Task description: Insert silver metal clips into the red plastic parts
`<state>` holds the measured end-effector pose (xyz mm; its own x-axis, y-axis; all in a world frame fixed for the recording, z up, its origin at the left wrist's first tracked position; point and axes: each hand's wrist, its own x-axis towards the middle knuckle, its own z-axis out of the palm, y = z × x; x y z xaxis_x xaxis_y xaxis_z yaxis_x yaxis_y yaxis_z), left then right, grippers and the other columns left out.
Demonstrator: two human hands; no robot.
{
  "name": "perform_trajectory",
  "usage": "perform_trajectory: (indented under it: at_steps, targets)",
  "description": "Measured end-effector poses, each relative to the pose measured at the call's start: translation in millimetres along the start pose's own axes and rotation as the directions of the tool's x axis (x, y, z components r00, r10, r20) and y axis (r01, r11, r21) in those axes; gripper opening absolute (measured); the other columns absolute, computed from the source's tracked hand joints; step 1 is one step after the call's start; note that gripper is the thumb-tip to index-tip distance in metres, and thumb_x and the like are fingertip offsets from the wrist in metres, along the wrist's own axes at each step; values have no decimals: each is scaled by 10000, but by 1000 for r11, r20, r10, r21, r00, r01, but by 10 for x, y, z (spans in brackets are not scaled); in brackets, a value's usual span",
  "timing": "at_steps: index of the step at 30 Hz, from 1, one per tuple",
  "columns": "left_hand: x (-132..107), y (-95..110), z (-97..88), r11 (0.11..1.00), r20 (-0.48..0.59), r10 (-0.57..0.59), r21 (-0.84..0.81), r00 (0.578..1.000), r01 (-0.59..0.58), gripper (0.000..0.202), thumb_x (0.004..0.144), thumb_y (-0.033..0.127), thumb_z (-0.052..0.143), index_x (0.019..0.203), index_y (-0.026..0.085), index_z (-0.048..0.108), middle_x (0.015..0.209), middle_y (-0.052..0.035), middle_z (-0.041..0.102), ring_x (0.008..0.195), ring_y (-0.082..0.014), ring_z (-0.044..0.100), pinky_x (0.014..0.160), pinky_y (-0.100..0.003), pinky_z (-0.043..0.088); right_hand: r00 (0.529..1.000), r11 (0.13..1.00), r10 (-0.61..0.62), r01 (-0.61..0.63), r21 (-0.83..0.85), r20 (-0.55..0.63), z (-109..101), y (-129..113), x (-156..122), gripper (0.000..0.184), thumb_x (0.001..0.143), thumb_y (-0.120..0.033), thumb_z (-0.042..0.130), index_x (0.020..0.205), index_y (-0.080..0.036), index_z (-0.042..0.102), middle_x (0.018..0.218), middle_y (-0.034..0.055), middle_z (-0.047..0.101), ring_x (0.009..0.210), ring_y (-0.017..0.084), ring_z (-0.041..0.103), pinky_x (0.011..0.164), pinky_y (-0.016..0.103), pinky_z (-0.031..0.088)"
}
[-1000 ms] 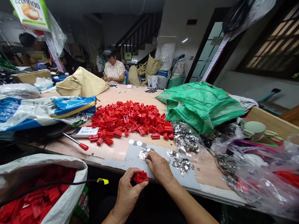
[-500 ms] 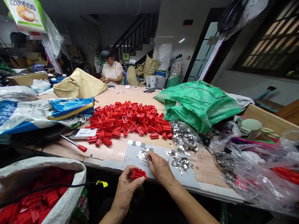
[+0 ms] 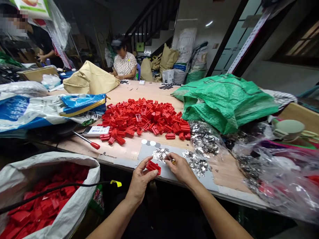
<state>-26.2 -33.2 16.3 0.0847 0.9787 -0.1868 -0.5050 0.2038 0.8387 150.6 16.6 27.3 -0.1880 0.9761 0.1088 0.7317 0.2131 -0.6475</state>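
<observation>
1. The left hand [image 3: 141, 180] holds a red plastic piece [image 3: 153, 167] between the thumb and fingers, just above the edge of the tabletop [image 3: 160, 93].
2. The right hand [image 3: 180, 168] is pinched shut on a tiny gold bit [image 3: 173, 162]. It is too small to see well. This hand is close to the red piece, but they do not touch.
3. Under the hands lies a gray mat [image 3: 199, 180]. It has a small heap of silver bits [image 3: 160, 154] and a bigger heap of silver bits [image 3: 196, 164] on it.
4. Past the mat is a big pile of red pieces [image 3: 145, 117]. A white box [image 3: 96, 131] and a screwdriver [image 3: 88, 139] with a red handle lie beside it.
5. A green bag [image 3: 225, 101] sits on the tabletop to the right, and a see-through bag [image 3: 285, 179] is near the front right corner.
6. To the left, below the tabletop, is a white sack [image 3: 79, 179] full of red pieces.
7. Far down the tabletop, a person [image 3: 124, 66] in a dotted shirt sits with both hands on it.
</observation>
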Motion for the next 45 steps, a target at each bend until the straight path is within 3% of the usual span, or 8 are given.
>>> perform_trajectory:
  at_steps: [5,8,13,20,24,31,36,45]
  targets:
    - [44,-18,3,1000,13,12,20,1000,-13,580,670,208,765,1223,217,589,913,-20,676,819,-132,616,831,-286,487,998,979,53,-61,194,45,5,133,28,147,825,-345,511,796,-214,570,691,-26,585,599,147,532,585,251,390]
    - [77,-34,6,999,21,29,35,999,-30,569,675,206,759,1220,225,597,912,-9,681,804,-115,607,809,-246,474,995,959,68,-87,269,79,11,185,40,177,821,-373,511,811,-209,576,708,-28,591,521,125,500,546,244,387]
    - [112,-47,13,994,41,65,84,997,-68,560,680,213,752,1220,222,604,898,-6,686,812,-123,609,799,-240,472,999,989,32,-36,142,32,-50,139,31,167,811,-358,504,789,-213,584,750,-6,625,683,168,560,635,260,399]
    - [122,-81,9,974,62,110,191,992,-120,545,702,230,733,1230,207,603,896,-22,687,796,-141,599,788,-258,473,995,995,100,-101,26,26,-77,112,6,146,820,-330,465,826,-219,560,772,12,639,673,184,563,624,280,385]
    - [121,-86,14,975,63,102,191,993,-113,544,699,224,731,1228,209,604,872,-13,681,775,-134,590,773,-253,468,993,984,115,-116,138,13,-61,154,27,152,799,-349,480,796,-214,551,771,11,630,686,183,559,622,274,398]
    - [106,-89,29,977,62,84,193,995,-95,540,691,244,743,1214,213,614,829,3,676,742,-118,575,753,-238,461,983,883,148,-179,434,106,-15,207,38,183,794,-373,498,849,-201,529,774,-4,637,491,117,468,492,236,387]
    - [103,-109,22,979,64,81,180,995,-91,549,690,242,746,1220,200,608,844,-7,675,754,-125,584,757,-245,464,991,951,125,-136,279,57,-37,236,27,259,782,-369,531,906,-178,655,799,21,657,605,157,557,578,261,427]
    - [91,-119,29,981,56,70,175,996,-79,543,681,246,753,1206,209,619,810,5,671,726,-123,577,741,-243,459,997,991,60,-65,118,41,-98,180,-11,200,808,-304,530,890,-215,689,921,28,718,857,218,642,777,311,453]
